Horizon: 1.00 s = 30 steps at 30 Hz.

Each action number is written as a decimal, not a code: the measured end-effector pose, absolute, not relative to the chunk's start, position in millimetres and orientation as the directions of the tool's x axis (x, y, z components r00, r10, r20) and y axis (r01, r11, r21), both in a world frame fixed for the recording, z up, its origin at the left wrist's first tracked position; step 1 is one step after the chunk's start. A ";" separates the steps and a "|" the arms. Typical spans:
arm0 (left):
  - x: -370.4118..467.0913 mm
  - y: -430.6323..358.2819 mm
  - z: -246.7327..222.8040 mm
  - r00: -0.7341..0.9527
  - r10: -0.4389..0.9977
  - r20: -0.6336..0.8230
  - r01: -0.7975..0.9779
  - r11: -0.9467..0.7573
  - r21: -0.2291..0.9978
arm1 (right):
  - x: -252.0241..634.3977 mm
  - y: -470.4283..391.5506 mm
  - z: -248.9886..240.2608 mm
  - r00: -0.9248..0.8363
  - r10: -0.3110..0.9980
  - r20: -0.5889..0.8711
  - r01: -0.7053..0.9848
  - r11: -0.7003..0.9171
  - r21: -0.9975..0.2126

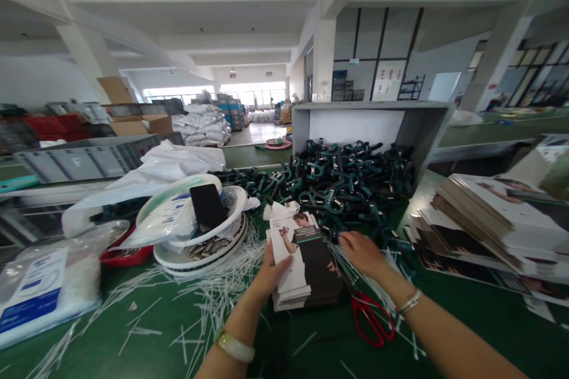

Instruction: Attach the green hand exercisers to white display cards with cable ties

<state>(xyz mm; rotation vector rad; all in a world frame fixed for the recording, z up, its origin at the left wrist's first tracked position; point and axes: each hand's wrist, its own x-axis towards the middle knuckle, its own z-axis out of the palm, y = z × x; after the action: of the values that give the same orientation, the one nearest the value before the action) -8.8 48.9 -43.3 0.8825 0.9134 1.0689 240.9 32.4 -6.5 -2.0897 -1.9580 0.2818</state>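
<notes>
A stack of printed cards (317, 260), dark and white with pictures, lies in front of me on the green table. My left hand (272, 266) grips its left side, thumb on top of a white card and fingers along the edge. Just right of the stack, my right hand (360, 251) has its fingers bent and drawn together beside the heap of dark green hand tools (338, 177) with curved jaws. What those fingers hold, if anything, is hidden. Red-handled scissors (373, 323) lie below my right hand, among thin white strips (222, 290).
White bowls (164, 257) with metal parts and a black phone (208, 207) stand at left, near a plastic bag (48, 284). A grey bin (371, 105) on its side backs the tool heap. More printed card stacks (502, 219) stand at right.
</notes>
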 end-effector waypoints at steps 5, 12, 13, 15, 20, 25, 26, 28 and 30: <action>-18.0 54.0 -42.9 0.218 0.974 -0.058 -0.187 0.100 0.977 | 292.8 35.6 -0.5 0.145 0.989 0.001 0.989 -0.145 -0.005; -12.7 72.1 -48.0 -0.068 0.998 -0.015 0.078 0.020 0.997 | 302.2 26.4 16.1 0.076 0.996 -0.043 0.997 -0.075 0.021; -11.6 74.1 -47.6 -0.121 0.992 0.023 0.121 -0.008 0.993 | 300.6 23.9 21.5 0.054 0.997 -0.053 0.998 -0.055 -0.026; -10.2 76.8 -45.4 -0.205 0.975 0.084 0.188 -0.045 0.981 | 291.5 18.0 29.0 -0.011 0.995 -0.099 0.953 -0.019 -0.303; -11.0 69.6 -30.3 -0.272 0.949 0.162 0.245 -0.094 0.965 | 240.1 4.1 21.1 -0.154 0.959 -0.239 0.234 -0.200 -0.951; -4.4 46.0 -9.4 -0.130 0.991 -0.043 -0.130 0.026 0.991 | 197.9 7.3 10.5 -0.245 0.923 -0.297 -0.112 -0.332 -0.937; -1.5 41.5 -6.5 -0.073 0.990 -0.119 -0.219 0.100 0.970 | 193.5 9.9 9.6 -0.252 0.920 -0.300 -0.157 -0.345 -0.925; 5.0 34.5 -2.4 0.024 0.979 -0.201 -0.347 0.197 0.917 | 187.8 15.1 7.8 -0.255 0.918 -0.304 -0.213 -0.360 -0.908; 11.2 30.2 -0.3 0.092 0.972 -0.218 -0.413 0.237 0.880 | 184.8 19.0 5.5 -0.238 0.920 -0.312 -0.229 -0.365 -0.902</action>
<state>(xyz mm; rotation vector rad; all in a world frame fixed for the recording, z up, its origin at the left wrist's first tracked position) 11.2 30.2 -0.3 0.7436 0.9609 1.1826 184.8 19.0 5.5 -1.1434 -0.9519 1.7300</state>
